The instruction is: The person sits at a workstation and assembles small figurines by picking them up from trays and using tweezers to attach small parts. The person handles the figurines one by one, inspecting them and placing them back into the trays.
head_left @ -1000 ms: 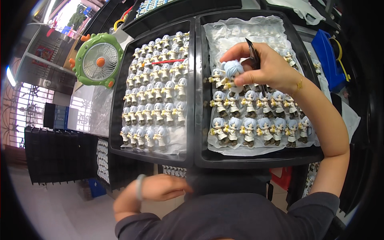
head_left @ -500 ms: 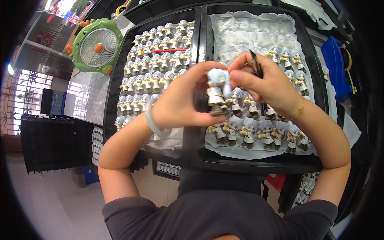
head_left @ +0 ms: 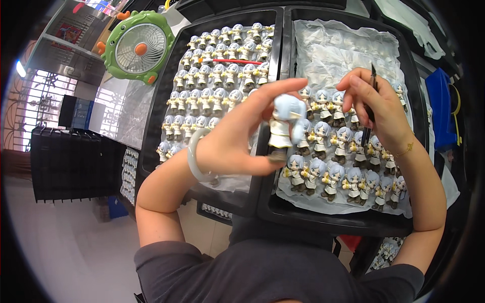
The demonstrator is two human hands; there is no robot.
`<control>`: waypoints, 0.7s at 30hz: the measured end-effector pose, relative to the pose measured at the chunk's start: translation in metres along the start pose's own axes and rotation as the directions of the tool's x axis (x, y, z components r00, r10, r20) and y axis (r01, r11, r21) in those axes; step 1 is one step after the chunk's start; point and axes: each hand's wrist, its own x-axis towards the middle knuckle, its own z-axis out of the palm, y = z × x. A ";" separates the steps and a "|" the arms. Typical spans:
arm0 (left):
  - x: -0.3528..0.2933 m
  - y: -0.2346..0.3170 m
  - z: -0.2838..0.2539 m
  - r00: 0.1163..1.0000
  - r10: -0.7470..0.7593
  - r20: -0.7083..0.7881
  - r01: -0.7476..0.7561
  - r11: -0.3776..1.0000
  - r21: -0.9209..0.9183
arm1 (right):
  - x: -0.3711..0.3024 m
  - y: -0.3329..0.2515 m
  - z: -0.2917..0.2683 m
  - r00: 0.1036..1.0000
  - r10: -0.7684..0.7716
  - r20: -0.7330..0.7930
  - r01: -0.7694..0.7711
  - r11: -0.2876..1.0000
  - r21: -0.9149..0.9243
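Observation:
My left hand (head_left: pixel 233 132) holds a small figurine (head_left: pixel 281 132) with pale blue hair, a white outfit and dark boots, gripped upright between thumb and fingers. It is above the gap between two trays, slightly blurred. My right hand (head_left: pixel 380 108), apart from the figurine, is closed round a thin black pointed tool (head_left: pixel 373 80); its exact kind is unclear. The tool's tip points up, and its other end shows below the fingers. Beneath my right hand, rows of similar figurines (head_left: pixel 332 179) lie on white crinkled sheeting (head_left: pixel 348 43) in the black right tray (head_left: pixel 323 218).
Another black tray (head_left: pixel 222 201) on the left carries many more such figurines, with a red stick-like tool (head_left: pixel 235 61) lying across them. A green animal-shaped fan (head_left: pixel 138 45) stands at the far left. A blue container (head_left: pixel 440 108) is at the right edge.
My right hand has drawn away from the figurine to the right, taking the black tool along. The figurine stays in my left hand. The whole view has shifted somewhat.

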 end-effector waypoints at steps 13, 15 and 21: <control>-0.006 0.009 0.012 0.973 0.212 -0.091 -0.023 0.484 0.875 | 0.001 0.002 -0.006 1.000 -0.022 -0.016 0.021 0.999 -0.045; -0.006 0.009 0.013 0.970 0.224 -0.089 -0.027 0.467 0.884 | 0.004 0.004 -0.008 0.999 -0.034 -0.018 0.033 0.998 -0.054; -0.011 0.025 -0.030 0.944 0.268 -0.194 -0.007 0.604 0.797 | 0.012 0.012 -0.027 0.994 -0.085 -0.071 0.081 0.995 -0.061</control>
